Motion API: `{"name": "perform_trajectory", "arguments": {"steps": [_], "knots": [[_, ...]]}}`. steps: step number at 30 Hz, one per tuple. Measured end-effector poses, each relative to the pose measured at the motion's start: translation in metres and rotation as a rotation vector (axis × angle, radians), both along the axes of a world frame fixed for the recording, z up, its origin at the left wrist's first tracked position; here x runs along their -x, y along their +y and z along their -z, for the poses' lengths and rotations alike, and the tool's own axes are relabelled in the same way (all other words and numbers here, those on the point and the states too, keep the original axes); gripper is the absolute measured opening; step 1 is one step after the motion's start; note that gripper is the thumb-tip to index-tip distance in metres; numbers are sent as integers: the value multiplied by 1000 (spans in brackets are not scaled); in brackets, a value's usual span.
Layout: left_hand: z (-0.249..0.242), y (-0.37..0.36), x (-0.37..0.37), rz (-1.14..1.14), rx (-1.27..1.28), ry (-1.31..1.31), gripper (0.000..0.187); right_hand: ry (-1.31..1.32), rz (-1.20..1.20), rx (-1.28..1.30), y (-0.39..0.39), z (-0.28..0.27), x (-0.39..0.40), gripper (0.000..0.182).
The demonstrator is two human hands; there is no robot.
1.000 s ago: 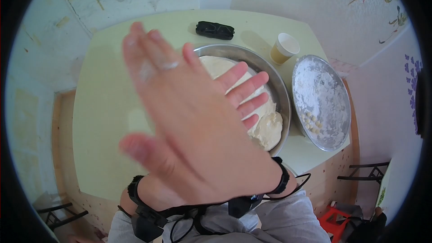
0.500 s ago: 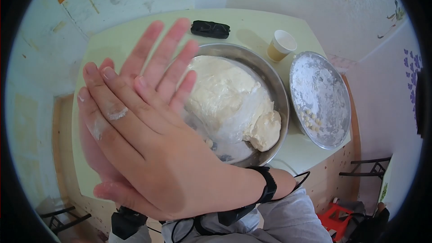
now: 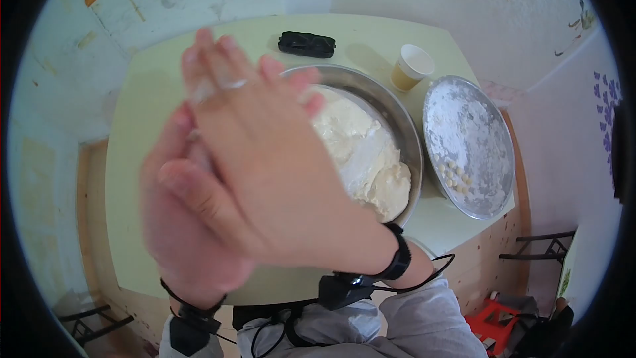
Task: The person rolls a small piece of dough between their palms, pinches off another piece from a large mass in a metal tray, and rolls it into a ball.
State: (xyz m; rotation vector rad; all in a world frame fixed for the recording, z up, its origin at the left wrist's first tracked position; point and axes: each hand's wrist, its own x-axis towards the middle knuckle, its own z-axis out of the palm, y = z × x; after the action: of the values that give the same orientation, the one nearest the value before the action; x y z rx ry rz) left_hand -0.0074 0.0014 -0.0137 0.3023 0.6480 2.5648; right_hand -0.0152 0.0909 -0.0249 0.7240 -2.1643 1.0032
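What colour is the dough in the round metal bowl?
The dough is a pale cream, seen best in the head view.

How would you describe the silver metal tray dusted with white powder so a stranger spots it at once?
On the pale green table, find the big round steel basin of creamy dough. Right of it in the picture sits the silver metal tray, looking oval. Its white powder and cluster of small pale balls set it apart from the dough-filled basin.

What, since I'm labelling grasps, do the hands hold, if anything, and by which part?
Cannot be told: the right hand lies over the left hand, hiding anything that may be between the palms.
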Motion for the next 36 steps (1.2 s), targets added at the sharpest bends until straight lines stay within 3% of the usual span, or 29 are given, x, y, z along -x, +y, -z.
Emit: {"name": "perform_trajectory", "arguments": {"steps": [5, 9, 12, 14, 15, 17, 20, 23, 25, 26, 28, 29, 31, 36], "knots": [[-13, -30, 28, 80, -182, -39, 66, -94, -346, 132, -26, -1, -23, 79], [4, -19, 33, 182, -170, -10, 65, -82, -343, 80, -23, -11, -35, 80], [27, 5, 28, 445, -170, -36, 71, -125, -331, 78, -18, -16, -31, 77], [39, 14, 25, 532, -157, 16, 78, -146, -92, 4, -11, -17, -25, 71], [39, 16, 17, 532, -158, 17, 78, -146, -92, 2, -7, -14, -19, 71], [26, 22, 0, 277, 30, -87, 69, -94, -15, 111, 3, -5, -6, 65], [2, 15, -5, 143, -7, -190, 59, -144, 3, 111, 12, 1, 6, 60], [3, -8, 1, 72, 202, -104, 54, -124, 16, 44, 10, 5, 9, 58], [14, -20, 9, -201, 601, 251, 54, -74, 33, 5, 4, 7, 9, 58], [13, -24, 15, -194, 602, 253, 54, -32, 29, 2, -1, 6, 7, 59], [9, -25, 30, 391, -422, 39, 57, 7, 33, 0, -9, 6, 0, 59], [4, -24, 31, 394, -420, 37, 57, -29, -89, 49, -13, 7, -4, 61], [-6, -24, 30, 40, -146, -131, 63, -64, -214, 99, -20, 4, -16, 64], [46, -3, 43, 289, -259, 127, 73, -110, -308, 151, -19, -10, -30, 72]]}}
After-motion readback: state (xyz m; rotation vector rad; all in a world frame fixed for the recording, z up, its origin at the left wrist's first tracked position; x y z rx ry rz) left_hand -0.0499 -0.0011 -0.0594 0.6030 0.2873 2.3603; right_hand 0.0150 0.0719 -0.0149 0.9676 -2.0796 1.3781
